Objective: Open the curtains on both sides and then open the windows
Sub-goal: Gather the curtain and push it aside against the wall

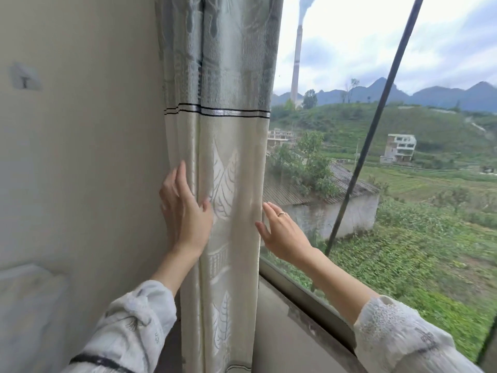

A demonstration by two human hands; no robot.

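A pale green and cream curtain (226,146) with leaf patterns hangs bunched in folds against the left side of the window, beside the wall. My left hand (185,211) lies flat on its left folds, fingers spread, pressing the cloth toward the wall. My right hand (282,232), with a ring on one finger, touches the curtain's right edge with open fingers. To the right, the window glass (403,184) is uncovered, and a dark slanted bar (376,125) crosses it. The grey window frame (304,294) runs along the bottom.
A plain wall (80,157) fills the left side, with a small hook plate (25,78) on it. A pale object (29,305) sits low at the left. Outside are fields, houses, hills and a tall chimney.
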